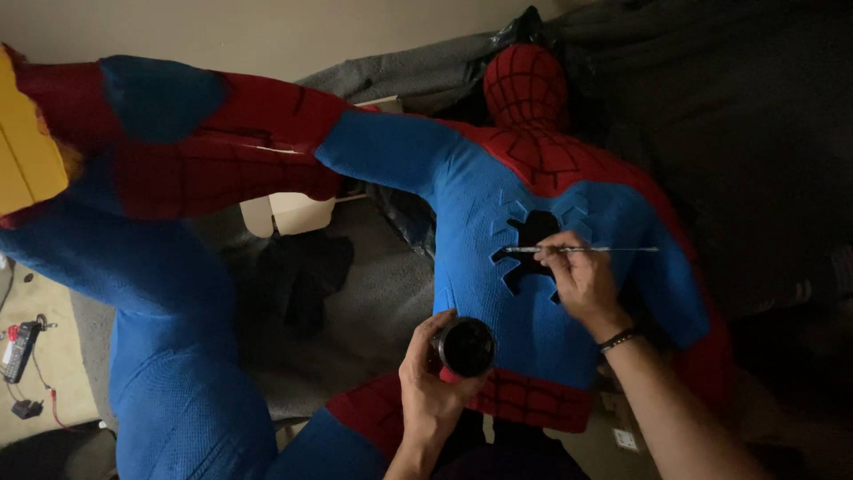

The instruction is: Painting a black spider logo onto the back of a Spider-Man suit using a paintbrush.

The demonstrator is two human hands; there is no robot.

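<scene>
Meanwhile, the left hand (pixel 426 382) grips a small round jar (pixel 465 347) of black paint; right-hand fingers (pixel 560 258) pinch a thin brush (pixel 586 250) over the black spider emblem (pixel 529 249).

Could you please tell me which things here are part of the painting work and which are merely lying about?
In use:
- thin paintbrush, held in the right hand
- small round paint pot, held in the left hand
- black spider emblem on the red and blue costumed figure

Lying about:
- handheld meter with leads on the floor
- grey blanket
</scene>
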